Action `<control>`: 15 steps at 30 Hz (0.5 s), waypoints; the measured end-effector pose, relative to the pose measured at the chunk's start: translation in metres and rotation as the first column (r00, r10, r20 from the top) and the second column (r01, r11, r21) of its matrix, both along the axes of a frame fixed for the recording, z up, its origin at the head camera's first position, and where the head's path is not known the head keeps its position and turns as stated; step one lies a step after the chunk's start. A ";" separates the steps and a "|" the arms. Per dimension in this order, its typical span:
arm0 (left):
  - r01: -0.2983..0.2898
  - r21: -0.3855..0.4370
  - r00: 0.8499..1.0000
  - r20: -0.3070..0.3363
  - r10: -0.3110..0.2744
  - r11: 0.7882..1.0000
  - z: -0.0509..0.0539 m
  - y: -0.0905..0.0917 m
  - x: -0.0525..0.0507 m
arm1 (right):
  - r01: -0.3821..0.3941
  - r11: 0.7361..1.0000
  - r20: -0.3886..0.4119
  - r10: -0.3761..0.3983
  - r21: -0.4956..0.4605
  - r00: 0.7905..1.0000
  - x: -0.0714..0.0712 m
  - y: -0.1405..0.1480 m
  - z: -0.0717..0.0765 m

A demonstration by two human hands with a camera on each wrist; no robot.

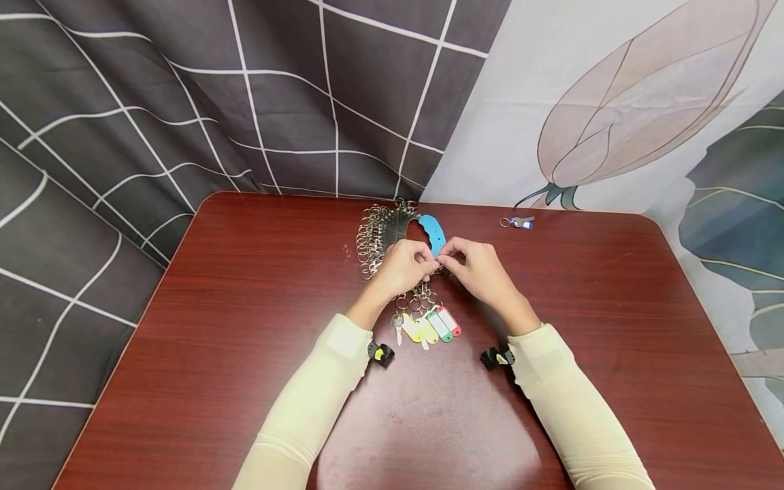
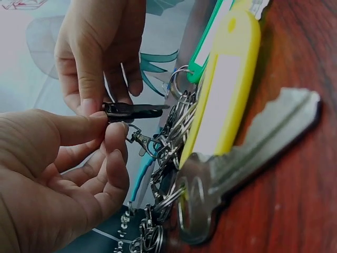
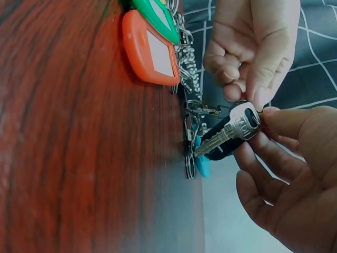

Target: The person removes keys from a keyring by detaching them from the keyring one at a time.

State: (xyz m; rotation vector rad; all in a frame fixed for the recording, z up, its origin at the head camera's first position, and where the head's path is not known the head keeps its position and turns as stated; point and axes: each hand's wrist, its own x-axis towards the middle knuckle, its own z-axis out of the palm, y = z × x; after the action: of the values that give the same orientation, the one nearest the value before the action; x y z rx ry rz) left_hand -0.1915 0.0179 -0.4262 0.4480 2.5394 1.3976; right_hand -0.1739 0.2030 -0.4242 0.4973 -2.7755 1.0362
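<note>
Over the table my left hand point(image 1: 404, 265) and right hand point(image 1: 480, 269) meet fingertip to fingertip. Together they pinch the mostly hidden key ring of a silver key point(image 3: 243, 124), which hangs with a black tag point(image 3: 218, 150). From the left wrist the black tag point(image 2: 134, 112) shows edge-on between both thumbs, and a small metal swivel clasp point(image 2: 141, 139) is just below it. Behind the hands lies a key holder with a blue handle point(image 1: 433, 233) and a fan of many metal clasps and rings point(image 1: 372, 238).
Toward me, on the holder's rings, lie a loose key point(image 1: 399, 329) and yellow point(image 1: 412, 328), green point(image 1: 445, 327) and red tags point(image 1: 452, 320). A key with a blue tag point(image 1: 522, 223) lies at the back right of the brown table point(image 1: 245, 340). Cloth hangs behind.
</note>
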 end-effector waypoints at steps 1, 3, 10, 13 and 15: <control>0.002 0.003 1.000 0.004 -0.002 1.000 0.000 0.000 0.001 | 0.000 1.000 -0.002 0.000 0.002 1.000 0.000 0.000 0.000; 0.004 0.007 1.000 0.013 -0.004 1.000 0.000 0.000 0.001 | 0.004 1.000 -0.008 -0.004 0.009 1.000 0.000 0.001 0.000; 0.001 0.036 0.999 0.043 -0.002 0.999 -0.001 0.001 0.002 | 0.013 0.999 -0.013 -0.013 0.032 1.000 0.000 0.000 0.000; 0.002 0.025 0.998 0.055 -0.003 1.000 0.000 0.000 0.001 | 0.005 0.999 -0.008 -0.004 0.031 1.000 0.000 0.000 0.001; -0.002 0.015 0.998 0.058 0.002 1.000 0.000 0.001 0.001 | -0.003 0.999 -0.004 0.003 0.032 1.000 0.000 -0.001 0.002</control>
State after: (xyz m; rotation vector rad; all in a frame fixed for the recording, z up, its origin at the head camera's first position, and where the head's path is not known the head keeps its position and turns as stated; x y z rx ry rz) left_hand -0.1902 0.0186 -0.4258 0.4013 2.4853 1.4105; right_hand -0.1736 0.2022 -0.4226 0.5072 -2.7930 0.9916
